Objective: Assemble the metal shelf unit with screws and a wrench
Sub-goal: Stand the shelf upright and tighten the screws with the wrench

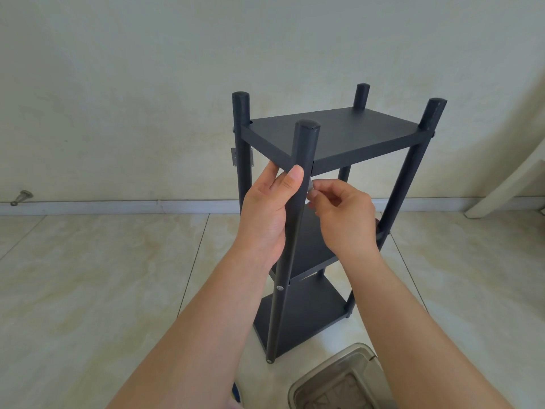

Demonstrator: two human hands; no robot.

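A dark three-tier shelf unit (333,134) stands upright on the tiled floor, with round posts at its corners. My left hand (269,211) wraps around the near front post (298,231) just under the top shelf. My right hand (343,214) pinches a small silvery metal piece (311,188), a wrench or screw, against that post right below the top shelf's corner. The piece is mostly hidden by my fingers. A screw head (279,288) shows lower on the same post at the middle shelf.
A steel tray (339,379) lies on the floor at the bottom edge, close to the shelf's foot. A pale wall with a white skirting board (118,206) runs behind. A white slanted frame (507,187) leans at the right. A metal door stop (22,197) sits far left.
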